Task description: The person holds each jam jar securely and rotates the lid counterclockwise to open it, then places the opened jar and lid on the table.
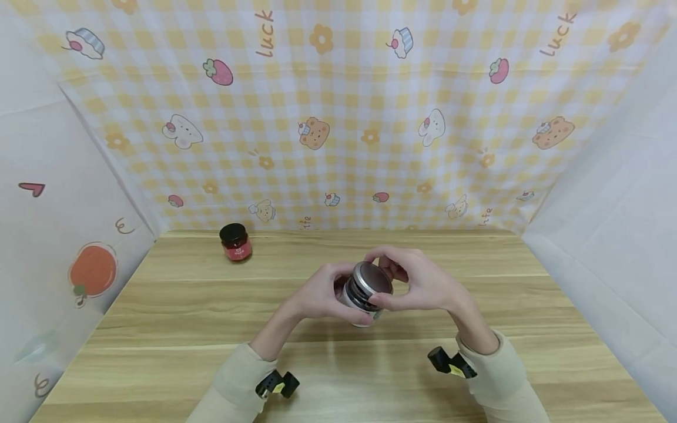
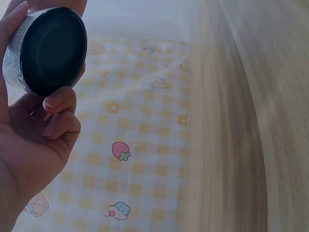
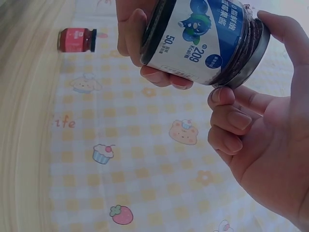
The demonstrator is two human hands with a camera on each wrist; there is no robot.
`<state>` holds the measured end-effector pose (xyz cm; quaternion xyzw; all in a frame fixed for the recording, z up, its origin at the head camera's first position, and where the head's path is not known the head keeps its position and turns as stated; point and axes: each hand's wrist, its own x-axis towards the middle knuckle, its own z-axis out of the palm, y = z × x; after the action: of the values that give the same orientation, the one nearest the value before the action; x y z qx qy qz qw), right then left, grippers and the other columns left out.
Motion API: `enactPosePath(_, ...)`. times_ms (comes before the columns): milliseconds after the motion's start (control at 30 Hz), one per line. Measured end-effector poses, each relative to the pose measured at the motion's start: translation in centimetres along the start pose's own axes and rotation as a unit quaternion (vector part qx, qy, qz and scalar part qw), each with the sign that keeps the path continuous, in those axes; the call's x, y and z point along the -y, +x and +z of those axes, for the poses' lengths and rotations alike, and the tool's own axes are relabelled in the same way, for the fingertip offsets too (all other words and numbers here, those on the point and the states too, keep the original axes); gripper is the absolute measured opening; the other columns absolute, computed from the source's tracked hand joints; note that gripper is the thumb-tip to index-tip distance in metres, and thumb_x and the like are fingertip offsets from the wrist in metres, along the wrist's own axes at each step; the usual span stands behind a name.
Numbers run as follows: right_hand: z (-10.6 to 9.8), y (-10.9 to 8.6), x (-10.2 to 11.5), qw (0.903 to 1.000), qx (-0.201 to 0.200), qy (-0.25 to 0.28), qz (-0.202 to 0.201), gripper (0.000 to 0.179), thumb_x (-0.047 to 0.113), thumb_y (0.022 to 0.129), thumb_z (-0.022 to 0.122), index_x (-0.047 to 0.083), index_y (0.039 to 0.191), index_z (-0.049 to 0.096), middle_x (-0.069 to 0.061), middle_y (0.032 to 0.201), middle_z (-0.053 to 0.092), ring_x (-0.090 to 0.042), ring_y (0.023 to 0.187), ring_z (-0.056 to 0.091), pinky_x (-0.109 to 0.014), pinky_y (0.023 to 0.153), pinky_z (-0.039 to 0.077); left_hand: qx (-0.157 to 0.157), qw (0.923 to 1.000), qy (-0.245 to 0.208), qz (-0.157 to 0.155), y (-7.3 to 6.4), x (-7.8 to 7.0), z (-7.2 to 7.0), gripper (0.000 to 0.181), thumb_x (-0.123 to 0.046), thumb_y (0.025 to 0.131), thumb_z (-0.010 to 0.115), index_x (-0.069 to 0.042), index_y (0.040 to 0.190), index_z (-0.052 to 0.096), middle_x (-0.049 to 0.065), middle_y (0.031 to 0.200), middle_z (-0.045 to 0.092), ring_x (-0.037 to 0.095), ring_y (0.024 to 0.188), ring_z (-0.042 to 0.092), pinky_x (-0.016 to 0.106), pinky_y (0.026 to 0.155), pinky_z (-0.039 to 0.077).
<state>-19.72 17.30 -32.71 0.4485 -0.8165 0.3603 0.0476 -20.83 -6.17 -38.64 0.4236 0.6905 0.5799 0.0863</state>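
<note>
A blueberry jam jar [image 3: 193, 53] with a white and blue label is held above the table in both hands. My left hand [image 1: 321, 294] grips the jar's body, fingers and thumb curled round it. At its top, my right hand [image 1: 423, 283] pinches the silvery-rimmed lid [image 1: 374, 277] between thumb and fingers. The lid sits tilted on the jar, with a dark band showing beneath it; whether it is fully loose I cannot tell. The left wrist view shows the jar's dark round base [image 2: 54, 52], pointing towards that camera.
A smaller jar with a black lid and red label [image 1: 238, 251] stands at the back left of the wooden table [image 1: 158, 329]. Behind the table hangs a yellow checked cloth [image 1: 349, 170], with white cloth [image 1: 608, 235] at the sides.
</note>
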Motion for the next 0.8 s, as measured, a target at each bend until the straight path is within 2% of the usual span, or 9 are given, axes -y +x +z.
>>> enactPosePath(367,-0.5,-0.1,-0.5,0.9992,-0.021,0.034,-0.003,0.042,0.018,0.086,0.078,0.014,0.124,0.06,0.006,0.078,0.053,-0.009,0.059,0.042,-0.024,0.052,0.037,-0.011,0.9995,-0.028,0.008,0.2,-0.3,-0.1,0.052,-0.009,0.071,0.089,-0.009,0.119,0.069,0.005,0.105,0.072,0.022,0.091,0.068,0.037,0.079,0.057)
enactPosePath(633,-0.9,-0.2,-1.3,0.9988,-0.032,0.035,0.011,0.046,0.018,0.086,0.08,0.013,0.126,0.058,0.005,0.079,0.056,-0.012,0.058,0.044,-0.027,0.051,0.037,-0.048,0.9979,-0.007,-0.043,0.3,-0.6,0.1,0.048,-0.016,0.072,0.091,-0.012,0.116,0.07,0.001,0.102,0.073,0.021,0.088,0.069,0.035,0.078,0.056)
enactPosePath(800,-1.0,-0.4,-1.9,0.9979,-0.039,0.05,0.012,0.049,0.016,0.086,0.08,0.012,0.128,0.056,-0.001,0.078,0.059,-0.016,0.057,0.048,-0.026,0.053,0.04,-0.072,0.9958,-0.005,-0.056,0.4,-0.7,0.2,0.051,-0.019,0.074,0.089,-0.015,0.121,0.07,0.001,0.105,0.072,0.022,0.09,0.068,0.035,0.078,0.055)
